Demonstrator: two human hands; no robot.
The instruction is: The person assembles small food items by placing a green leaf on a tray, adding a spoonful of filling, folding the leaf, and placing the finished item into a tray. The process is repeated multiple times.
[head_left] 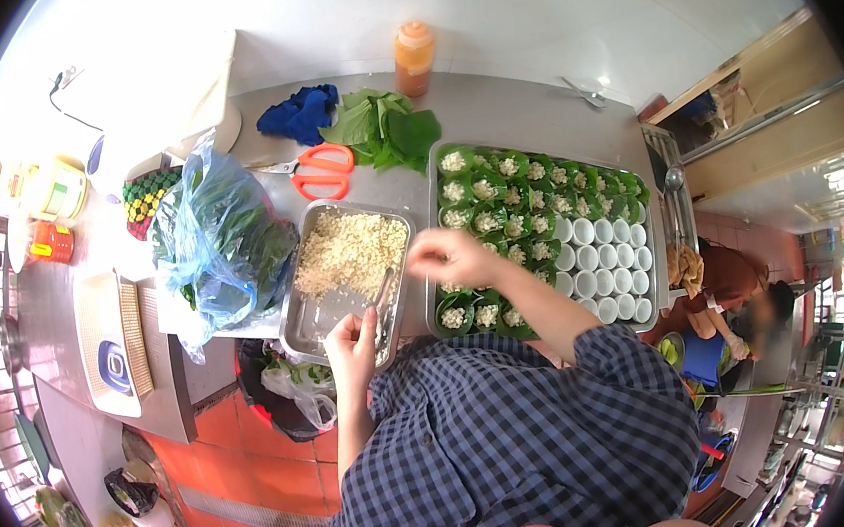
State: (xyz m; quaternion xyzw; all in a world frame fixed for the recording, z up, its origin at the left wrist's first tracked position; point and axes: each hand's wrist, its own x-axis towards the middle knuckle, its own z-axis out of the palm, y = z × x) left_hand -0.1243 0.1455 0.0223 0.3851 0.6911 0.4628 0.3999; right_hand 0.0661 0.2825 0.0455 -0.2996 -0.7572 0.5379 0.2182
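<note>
1 large tray bearing leaf-lined cups and white cups extends under and right of the right hand, whose grasp cannot be determined, while 1 smaller tray of chopped pale food lies left of it, the left hand pinching 1 slim utensil.

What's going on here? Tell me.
A person in a blue-and-black checked shirt works with both hands. The left hand is over the near end of a small rectangular metal tray of pale chopped food, its grip close to a slim greyish utensil. The right hand is between that tray and a large rectangular metal tray; whether its grip holds anything is unclear. In the large tray, many green leaf cups bear similar pale food, while the small round white cups toward the right show no leaves.
</note>
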